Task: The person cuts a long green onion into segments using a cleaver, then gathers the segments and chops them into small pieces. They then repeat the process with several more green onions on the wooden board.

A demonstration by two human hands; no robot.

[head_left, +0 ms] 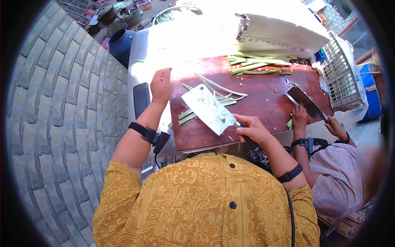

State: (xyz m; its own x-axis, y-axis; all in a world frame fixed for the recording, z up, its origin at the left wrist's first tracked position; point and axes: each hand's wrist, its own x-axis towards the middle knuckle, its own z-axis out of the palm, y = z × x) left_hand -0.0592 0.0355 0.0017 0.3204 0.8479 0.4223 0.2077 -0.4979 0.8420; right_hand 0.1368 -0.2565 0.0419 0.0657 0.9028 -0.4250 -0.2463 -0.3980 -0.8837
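Observation:
In the head view my right hand (250, 131) is wrapped round the dark handle of a cleaver (208, 109). Its broad blade, flecked with green bits, lies over a red-brown cutting board (263, 107). Under and beyond the blade are green onion stalks (226, 97); some are partly covered by it. My left hand (161, 85) is by the board's left edge, its fingers curled together; whether anything is inside is hidden. A black phone (141, 101) lies just left of my left wrist.
At right, a co-worker's hand (299, 117) is beside another cleaver (307, 103). More green onions (255, 64) lie along the board's far side, before a white box (279, 35). A plastic crate (342, 74) stands right, a brick wall (61, 123) left, a blue barrel (120, 46) beyond.

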